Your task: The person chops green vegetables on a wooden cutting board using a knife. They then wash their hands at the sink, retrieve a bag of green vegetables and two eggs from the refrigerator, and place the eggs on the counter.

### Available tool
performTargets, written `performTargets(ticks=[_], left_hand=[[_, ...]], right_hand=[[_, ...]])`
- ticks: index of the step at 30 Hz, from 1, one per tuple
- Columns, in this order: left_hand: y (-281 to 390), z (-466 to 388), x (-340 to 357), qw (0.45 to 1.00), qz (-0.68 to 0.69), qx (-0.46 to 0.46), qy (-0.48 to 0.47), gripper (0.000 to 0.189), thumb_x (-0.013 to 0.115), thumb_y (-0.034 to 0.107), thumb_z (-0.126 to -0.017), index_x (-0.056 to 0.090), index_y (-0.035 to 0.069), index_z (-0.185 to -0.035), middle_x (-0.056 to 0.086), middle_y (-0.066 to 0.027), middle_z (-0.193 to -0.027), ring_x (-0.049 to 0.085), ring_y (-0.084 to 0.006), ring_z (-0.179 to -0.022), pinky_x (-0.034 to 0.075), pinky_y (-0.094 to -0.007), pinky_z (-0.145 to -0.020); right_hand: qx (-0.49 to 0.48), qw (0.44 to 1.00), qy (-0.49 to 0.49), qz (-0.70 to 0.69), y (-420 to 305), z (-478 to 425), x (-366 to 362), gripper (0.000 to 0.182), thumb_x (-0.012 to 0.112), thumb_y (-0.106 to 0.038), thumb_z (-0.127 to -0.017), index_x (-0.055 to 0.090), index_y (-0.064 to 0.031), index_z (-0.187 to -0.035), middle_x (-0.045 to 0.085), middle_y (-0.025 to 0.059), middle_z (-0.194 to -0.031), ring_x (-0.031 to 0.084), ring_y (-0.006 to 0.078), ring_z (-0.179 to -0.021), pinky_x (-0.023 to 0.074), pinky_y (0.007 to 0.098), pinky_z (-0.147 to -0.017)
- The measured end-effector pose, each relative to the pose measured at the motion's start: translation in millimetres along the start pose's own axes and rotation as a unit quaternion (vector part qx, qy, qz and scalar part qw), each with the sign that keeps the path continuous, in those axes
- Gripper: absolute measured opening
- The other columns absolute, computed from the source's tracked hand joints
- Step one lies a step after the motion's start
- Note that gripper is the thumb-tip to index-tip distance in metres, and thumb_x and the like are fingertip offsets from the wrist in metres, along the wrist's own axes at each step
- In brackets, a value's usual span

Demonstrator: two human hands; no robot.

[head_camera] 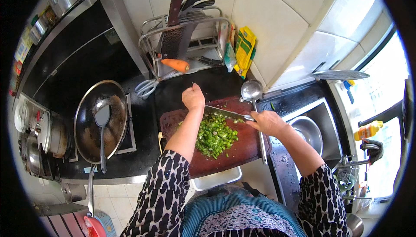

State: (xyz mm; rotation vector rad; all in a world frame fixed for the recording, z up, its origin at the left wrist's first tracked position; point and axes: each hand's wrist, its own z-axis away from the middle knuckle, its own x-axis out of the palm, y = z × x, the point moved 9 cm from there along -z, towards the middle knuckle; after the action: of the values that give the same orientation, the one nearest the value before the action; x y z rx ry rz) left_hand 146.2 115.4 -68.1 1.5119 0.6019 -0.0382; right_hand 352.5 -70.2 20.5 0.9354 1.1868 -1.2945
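Note:
My right hand (268, 123) grips the handle of a kitchen knife at the right side of a dark red-brown cutting board (248, 136). The knife's blade (223, 111) points left over the board's far part, and its tip end is hidden behind my left wrist. My left hand (194, 97) is curled beyond the board's far edge, close to that end of the blade; its palm and whatever it may hold are hidden. A heap of chopped green vegetable (216, 136) lies on the board, just nearer to me than the blade.
A steel ladle (252, 90) lies across the board's right end. At left, a wok (112, 133) holds a grey spatula (102, 117). Behind stand a knife rack (185, 25), a carrot (175, 65) and scissors (147, 88). A sink with a steel bowl (313, 131) is at right.

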Motion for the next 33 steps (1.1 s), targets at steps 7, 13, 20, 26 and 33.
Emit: performTargets(ticks=[7, 13, 20, 26, 33], left_hand=[[34, 43, 32, 0.986, 0.074, 0.091, -0.120, 0.047, 0.056, 0.028, -0.085, 0.049, -0.002, -0.050, 0.044, -0.0020, -0.044, 0.038, -0.0112, -0.044, 0.034, -0.0349, -0.046], [9, 30, 55, 0.974, 0.062, 0.009, -0.218, 0.044, 0.057, 0.028, -0.084, 0.051, 0.001, -0.049, 0.045, -0.0014, -0.045, 0.039, -0.0115, -0.042, 0.032, -0.0335, -0.044], [26, 59, 39, 0.982, 0.015, 0.096, -0.160, 0.042, 0.058, 0.030, -0.082, 0.056, -0.004, -0.056, 0.050, -0.0133, -0.046, 0.051, -0.0214, -0.045, 0.039, -0.0383, -0.052], [-3, 38, 60, 0.977, -0.023, 0.019, -0.210, 0.043, 0.054, 0.034, -0.080, 0.061, -0.005, -0.064, 0.058, -0.0238, -0.063, 0.060, -0.0379, -0.065, 0.045, -0.0439, -0.064], [28, 55, 41, 0.975, 0.016, 0.075, -0.208, 0.044, 0.057, 0.032, -0.081, 0.056, -0.004, -0.058, 0.054, -0.0227, -0.056, 0.056, -0.0367, -0.054, 0.042, -0.0431, -0.058]], right_hand=[[0.157, 0.979, -0.083, -0.097, -14, 64, 35, 0.035, 0.046, -0.035, -0.090, 0.047, 0.0004, -0.095, 0.060, 0.0218, -0.068, 0.062, 0.0386, -0.068, 0.0500, 0.0465, -0.061], [0.148, 0.968, -0.090, -0.184, -57, 72, -6, 0.030, 0.046, -0.028, -0.090, 0.044, 0.0021, -0.091, 0.060, 0.0257, -0.072, 0.059, 0.0432, -0.078, 0.0471, 0.0505, -0.070], [0.179, 0.965, -0.067, -0.182, -38, 88, 42, 0.029, 0.047, -0.027, -0.090, 0.046, 0.0015, -0.091, 0.059, 0.0260, -0.070, 0.059, 0.0440, -0.071, 0.0474, 0.0508, -0.063], [0.164, 0.964, -0.103, -0.182, -44, 71, 7, 0.031, 0.047, -0.029, -0.090, 0.046, 0.0013, -0.093, 0.060, 0.0263, -0.071, 0.060, 0.0423, -0.070, 0.0490, 0.0494, -0.063], [0.212, 0.960, -0.025, -0.180, -68, 96, 53, 0.031, 0.047, -0.030, -0.089, 0.046, 0.0008, -0.090, 0.060, 0.0248, -0.070, 0.061, 0.0413, -0.067, 0.0497, 0.0488, -0.062]])
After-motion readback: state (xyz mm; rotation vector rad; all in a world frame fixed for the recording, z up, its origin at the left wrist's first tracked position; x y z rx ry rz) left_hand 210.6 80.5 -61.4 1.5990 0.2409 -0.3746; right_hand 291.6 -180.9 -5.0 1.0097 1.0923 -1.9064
